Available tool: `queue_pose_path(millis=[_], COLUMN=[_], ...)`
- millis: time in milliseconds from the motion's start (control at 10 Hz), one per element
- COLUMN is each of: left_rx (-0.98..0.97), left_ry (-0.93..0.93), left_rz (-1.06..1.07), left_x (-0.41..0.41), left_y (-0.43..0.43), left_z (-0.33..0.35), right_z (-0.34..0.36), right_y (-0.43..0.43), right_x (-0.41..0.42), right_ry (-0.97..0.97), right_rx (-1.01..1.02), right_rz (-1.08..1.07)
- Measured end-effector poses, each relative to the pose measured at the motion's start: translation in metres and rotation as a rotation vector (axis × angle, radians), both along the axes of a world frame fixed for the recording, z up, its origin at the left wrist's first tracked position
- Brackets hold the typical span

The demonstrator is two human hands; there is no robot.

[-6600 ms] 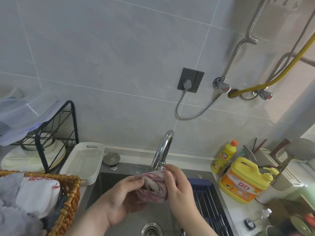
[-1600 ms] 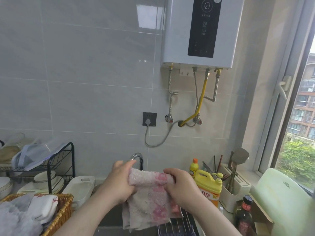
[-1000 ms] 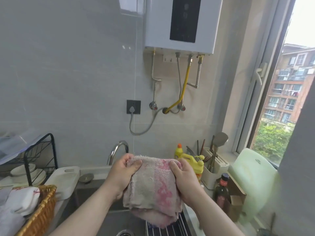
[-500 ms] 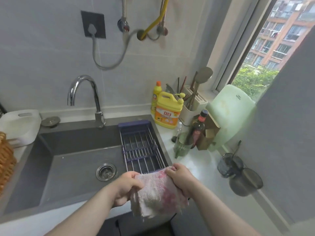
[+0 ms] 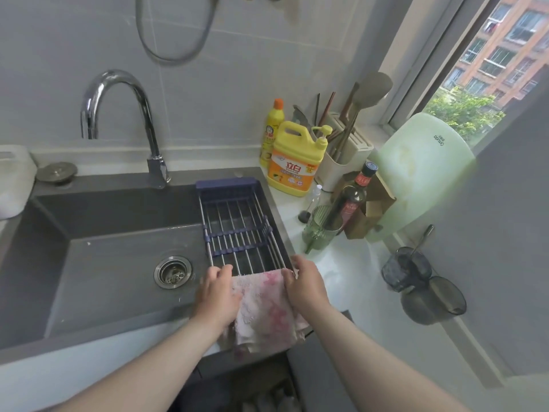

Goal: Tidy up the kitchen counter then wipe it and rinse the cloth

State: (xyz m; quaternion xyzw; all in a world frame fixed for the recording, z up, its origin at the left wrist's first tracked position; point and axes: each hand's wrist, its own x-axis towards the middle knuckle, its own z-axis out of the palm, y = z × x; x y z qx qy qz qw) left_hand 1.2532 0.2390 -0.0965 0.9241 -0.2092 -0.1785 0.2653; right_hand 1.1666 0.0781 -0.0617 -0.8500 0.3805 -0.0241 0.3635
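My left hand [image 5: 218,295] and right hand [image 5: 306,288] each grasp a side of the pink-blotched cloth [image 5: 264,310], fingers curled over its top corners. The cloth hangs draped over the front rim of the grey sink [image 5: 118,325], with its upper edge touching the near end of the blue wire rack [image 5: 240,230].

That rack lies at 12 o'clock from the cloth, spanning the right part of the basin. The steel drain [image 5: 173,272] sits in the basin floor at 10 o'clock, with bits caught in its strainer. Farther off at 11 o'clock the chrome faucet [image 5: 118,81] arches over the basin. A loose sink plug [image 5: 56,172] lies on the back ledge near a white tub [image 5: 13,179] at the left edge; what the tub holds I cannot tell.

At 1 o'clock on the counter a yellow detergent jug [image 5: 294,162] with a pump stands in front of a slimmer yellow bottle [image 5: 271,129]. Beside them a cream utensil holder [image 5: 347,159] holds chopsticks and a spatula. Nearer, a ribbed green glass [image 5: 319,230] stands just beside a dark bottle [image 5: 352,197] and an open cardboard box [image 5: 377,200]. A pale green cutting board [image 5: 421,162] leans by the window. At 3 o'clock a dark mesh cup [image 5: 407,272] holds one thin handle and touches a second mesh strainer [image 5: 433,298].
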Motion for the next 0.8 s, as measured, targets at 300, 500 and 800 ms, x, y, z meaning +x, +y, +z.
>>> queue_pose_path(millis=[300,500,800], left_rx=[0.234,0.227,0.165], left_ry=[-0.108,-0.162,-0.014], left_rz=[-0.459,-0.402,-0.427], left_x=[-0.022,-0.024,-0.014], left_y=[0.031,0.025,0.023], left_z=[-0.007,-0.013,0.005], right_z=[-0.028,-0.038,-0.023], right_y=[0.014,0.005,0.003], right_x=[-0.041,-0.031,-0.023], right_ry=[0.182,0.303,0.321], right_rx=[-0.194,-0.237,-0.03], right_rz=[0.543,0.583,0.501])
